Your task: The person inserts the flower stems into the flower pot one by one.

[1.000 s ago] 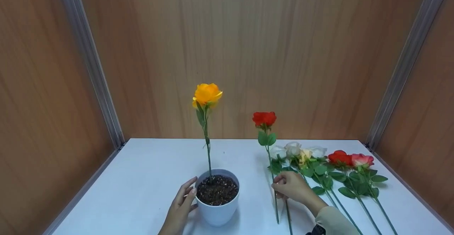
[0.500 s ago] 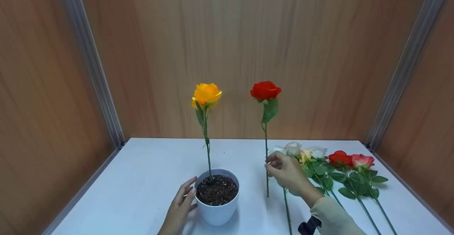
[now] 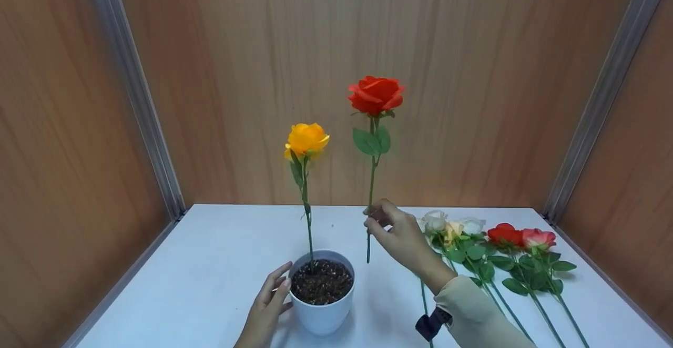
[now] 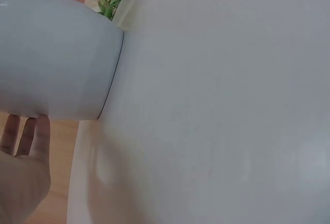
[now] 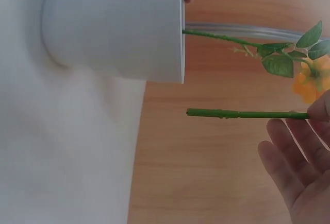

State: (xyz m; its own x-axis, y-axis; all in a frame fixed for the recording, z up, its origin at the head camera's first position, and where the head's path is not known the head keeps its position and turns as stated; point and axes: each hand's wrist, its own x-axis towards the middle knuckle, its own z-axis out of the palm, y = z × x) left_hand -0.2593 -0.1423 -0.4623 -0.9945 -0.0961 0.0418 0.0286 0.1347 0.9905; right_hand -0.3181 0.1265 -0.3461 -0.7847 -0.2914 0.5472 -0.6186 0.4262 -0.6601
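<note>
- The step in hand looks like carrying the red rose over to the white pot: the flower is upright and off the table, to the right of the pot.
- The right hand pinches the stem between thumb and fingertips, below the leaves; the remaining fingers are spread and slightly bent, with nothing else in them.
- The lower end of that stem hangs free below the grip. In the right wrist view it lies apart from the pot, roughly level with the rim and off to one side.
- The left hand is at the pot's left side, its fingers loosely extended and the fingertips touching the outer wall, seemingly to steady it rather than to grasp it.
- The yellow rose stands in the dark soil, toward the back left of the pot, so one flower appears planted.
- The next move probably calls for bringing the stem's end over the bare soil, clear of the yellow stem, then pressing it straight down while the left hand braces the pot.
- Several more flowers lie on the table to the right, none of them held.
</note>
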